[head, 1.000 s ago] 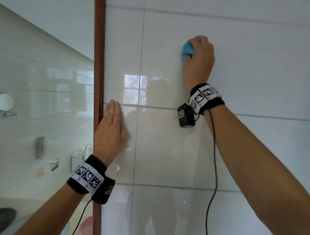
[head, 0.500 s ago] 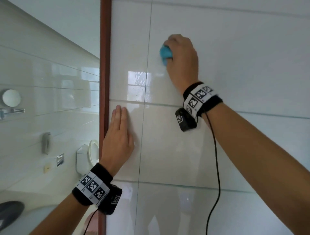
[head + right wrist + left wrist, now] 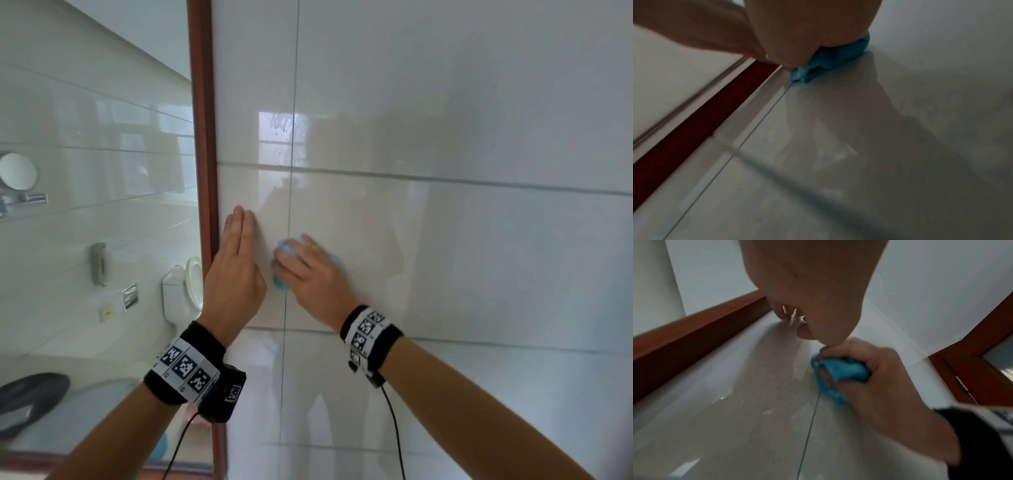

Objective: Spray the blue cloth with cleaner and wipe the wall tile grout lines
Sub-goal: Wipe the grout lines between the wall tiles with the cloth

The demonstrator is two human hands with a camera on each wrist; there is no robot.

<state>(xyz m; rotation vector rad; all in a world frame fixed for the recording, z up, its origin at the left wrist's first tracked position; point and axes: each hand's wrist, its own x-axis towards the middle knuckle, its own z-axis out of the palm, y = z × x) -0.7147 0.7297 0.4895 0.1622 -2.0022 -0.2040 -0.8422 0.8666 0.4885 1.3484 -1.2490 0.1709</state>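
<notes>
My right hand (image 3: 305,267) grips a bunched blue cloth (image 3: 279,282) and presses it on the vertical grout line (image 3: 291,192) of the glossy white wall tiles (image 3: 445,246). The left wrist view shows the blue cloth (image 3: 840,369) with the fingers of the right hand (image 3: 865,369) curled round it. In the right wrist view the blue cloth (image 3: 828,63) sits right on the grout line (image 3: 764,116). My left hand (image 3: 236,267) lies flat on the tile beside it, fingers straight, close to the cloth. No spray bottle is in view.
A red-brown frame (image 3: 203,137) runs upright just left of my left hand. Left of it a mirror shows a toilet (image 3: 183,291), a round mirror (image 3: 17,171) and a dark basin (image 3: 30,397). A horizontal grout line (image 3: 445,178) crosses above the hands.
My right hand has carried the cloth left and then far down along the vertical grout line, ending beside my left hand. The left hand stays flat on the tile.
</notes>
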